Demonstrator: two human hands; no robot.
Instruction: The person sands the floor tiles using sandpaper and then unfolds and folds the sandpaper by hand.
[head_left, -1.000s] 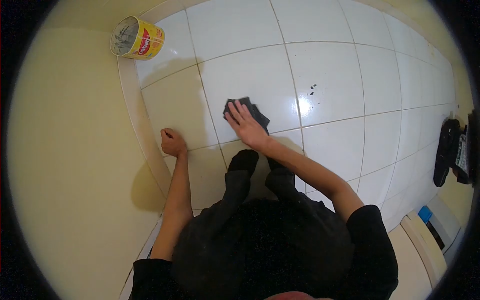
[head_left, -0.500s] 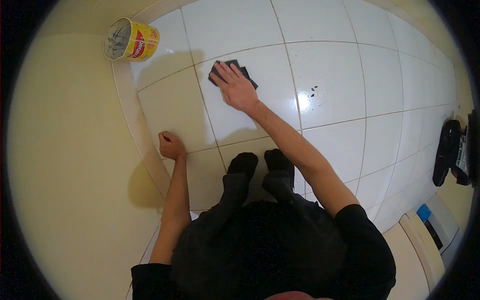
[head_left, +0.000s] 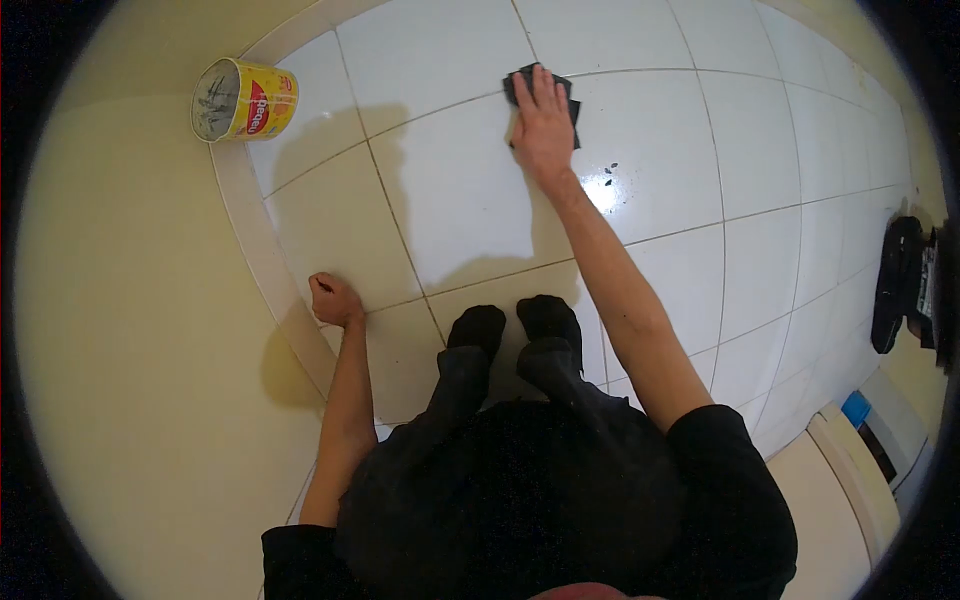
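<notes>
Fingers stretched flat, my right hand [head_left: 545, 135] presses a folded dark cloth [head_left: 574, 110] against the white tiled floor [head_left: 460, 185]. The cloth lies across a grout line, its edges showing around my fingers. My left hand [head_left: 335, 300] is curled into a fist beside the base of the wall, a dark hollow showing between its fingers. Small dark bits [head_left: 611, 174] lie on the tile just right of and below the cloth.
A yellow tub [head_left: 268, 102], grey-smeared inside, lies at the left wall with its mouth toward the wall. My socked feet [head_left: 548, 318] stand on the tiles below. Black items [head_left: 897, 285] sit by the right wall. A blue object [head_left: 855, 409] is at lower right.
My right hand has slid the dark cloth up and to the right across the tiles. My left fist stays nearly in place, and the whole view has shifted slightly.
</notes>
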